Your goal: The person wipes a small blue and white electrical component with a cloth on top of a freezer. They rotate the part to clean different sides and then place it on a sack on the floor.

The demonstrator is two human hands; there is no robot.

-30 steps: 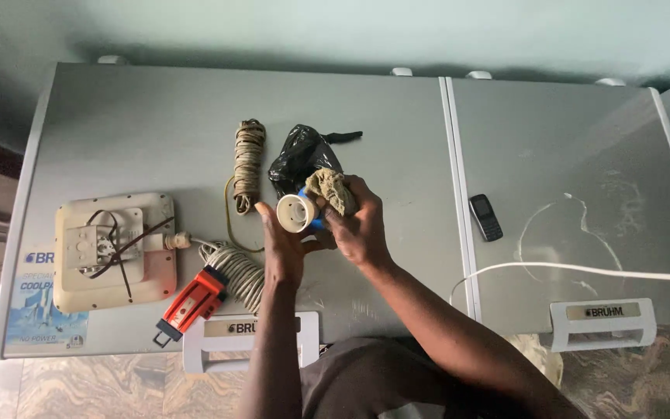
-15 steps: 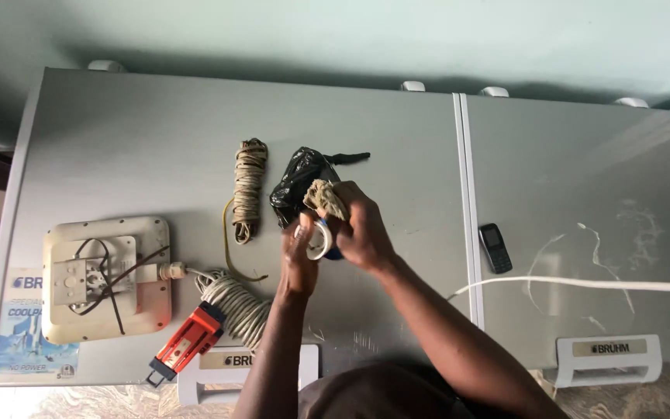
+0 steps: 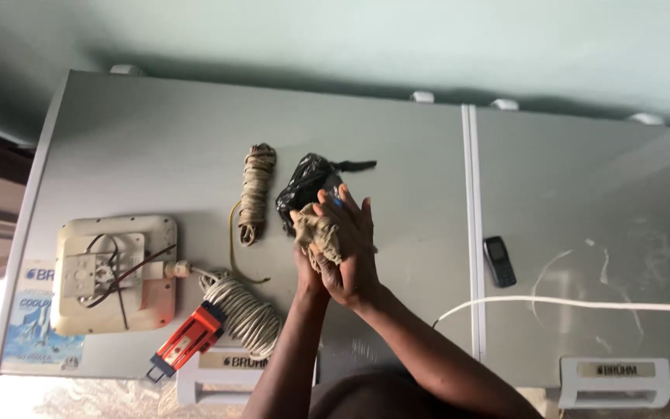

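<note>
— Where was the tan cloth?
— In the frame's middle, squeezed between both hands. The right hand fingers pressed it against the left hand, above the grey desk, keeping it bunched.

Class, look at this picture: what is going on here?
A person stands at a grey chest freezer lid, both hands raised together over it. The right hand and left hand press a crumpled beige cloth between them. On the lid lie a black bag, rope bundle, coiled cable and phone.
</note>
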